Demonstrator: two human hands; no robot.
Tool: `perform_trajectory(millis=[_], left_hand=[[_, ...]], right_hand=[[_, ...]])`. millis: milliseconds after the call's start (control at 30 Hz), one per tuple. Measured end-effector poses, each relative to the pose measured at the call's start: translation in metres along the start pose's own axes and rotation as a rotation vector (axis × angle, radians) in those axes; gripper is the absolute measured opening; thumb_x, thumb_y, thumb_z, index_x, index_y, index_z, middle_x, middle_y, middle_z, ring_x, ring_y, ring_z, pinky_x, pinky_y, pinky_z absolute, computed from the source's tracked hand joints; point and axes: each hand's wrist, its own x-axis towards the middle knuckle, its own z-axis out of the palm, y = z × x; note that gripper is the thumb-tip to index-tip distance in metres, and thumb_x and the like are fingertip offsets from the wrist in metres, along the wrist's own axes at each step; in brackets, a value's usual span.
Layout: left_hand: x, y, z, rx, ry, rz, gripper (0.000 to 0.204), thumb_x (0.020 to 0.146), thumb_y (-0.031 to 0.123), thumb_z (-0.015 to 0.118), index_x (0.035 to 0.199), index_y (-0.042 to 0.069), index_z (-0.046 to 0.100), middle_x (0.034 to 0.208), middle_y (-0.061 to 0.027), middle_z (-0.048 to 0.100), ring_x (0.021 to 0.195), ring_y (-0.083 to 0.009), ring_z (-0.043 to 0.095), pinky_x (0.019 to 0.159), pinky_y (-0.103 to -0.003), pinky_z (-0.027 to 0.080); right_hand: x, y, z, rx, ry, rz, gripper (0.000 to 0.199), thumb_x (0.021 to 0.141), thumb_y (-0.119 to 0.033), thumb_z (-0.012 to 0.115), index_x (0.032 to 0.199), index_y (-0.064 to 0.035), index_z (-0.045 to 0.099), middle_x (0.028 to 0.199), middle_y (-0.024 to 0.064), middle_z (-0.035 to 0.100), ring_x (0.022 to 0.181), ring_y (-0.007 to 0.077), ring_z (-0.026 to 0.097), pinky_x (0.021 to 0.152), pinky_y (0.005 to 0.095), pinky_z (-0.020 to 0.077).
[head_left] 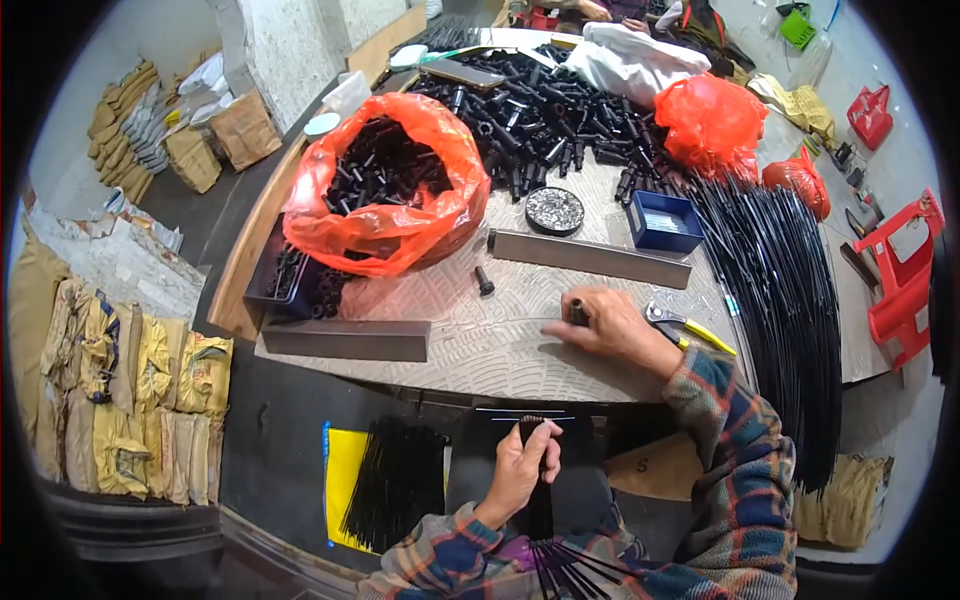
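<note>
— So where do the hands stand?

— Right hand (pixel 612 330) rests on the table (pixel 500 340), fingers closed round a short black tube (pixel 579 313), held upright near the front edge. Left hand (pixel 520 465) is lower, below the table edge, fingers pinched on a bundle of thin black rods (pixel 537 520) that fan out toward the lap.

— How would you do it well?

— I'd judge it best to keep the tube steady against the table and bring up one rod at a time, so the rest don't splay.

— What's around?

— Pliers (pixel 685 325) lie just beside the right wrist. A stray tube (pixel 484 280) lies further back, with two grey metal bars (pixel 590 257), an orange bag (pixel 385 185) of tubes, a blue box (pixel 665 222) and a long sheaf of rods (pixel 780 300) at right.

— Anything in the way?

— Only the pliers, close to that wrist.
</note>
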Motion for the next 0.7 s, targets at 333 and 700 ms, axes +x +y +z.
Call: perform_trajectory(millis=[333, 700], left_hand=[[-0.004, -0.007, 0.007, 0.045, 0.028, -0.023, 0.024, 0.094, 0.027, 0.044, 0.094, 0.003, 0.047, 0.06, -0.0041, 0.046, 0.048, -0.0109, 0.044, 0.045, -0.023, 0.037], [-0.009, -0.01, 0.014, -0.04, -0.017, 0.03, 0.035, 0.096, 0.034, 0.022, 0.104, 0.004, 0.039, 0.093, -0.0256, 0.06, 0.06, -0.0272, 0.061, 0.051, -0.029, 0.047]], right_hand=[[0.106, -0.045, 0.044, -0.227, -0.057, -0.05, 0.025, 0.078, -0.02, 0.057, 0.091, 0.0001, 0.052, 0.088, 0.0178, 0.061, 0.085, 0.0346, 0.058, 0.071, 0.0451, 0.0452], [-0.058, -0.031, 0.001, 1.076, 0.045, 0.143, 0.018, 0.076, -0.011, 0.069, 0.091, -0.0025, 0.064, 0.076, -0.0011, 0.06, 0.065, 0.0035, 0.053, 0.055, 0.0172, 0.0425]])
